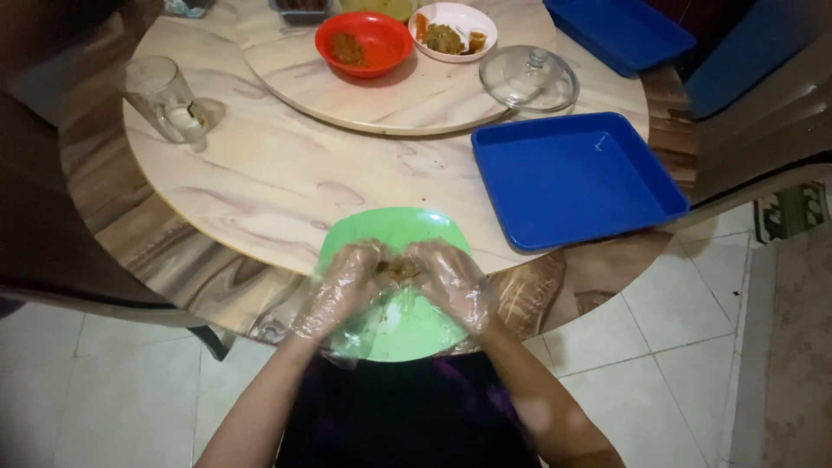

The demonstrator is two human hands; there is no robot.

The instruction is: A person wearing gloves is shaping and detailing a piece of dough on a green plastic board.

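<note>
A green plate (394, 227) sits at the near edge of the round marble-look table (269, 173). Over it, my left hand (347, 286) and my right hand (452, 282), both in clear plastic gloves, meet with fingertips pinched on a small brown lump of food (399, 269). The lump is mostly hidden between the fingers. Brown smears show on the plate under the hands.
An empty blue square tray (576, 178) lies to the right; a second blue tray (620, 30) is behind it. On the turntable (399, 95) stand a red bowl (364, 43), a white bowl (452, 30) and a glass lid (529, 80). A glass jar (166, 100) stands left.
</note>
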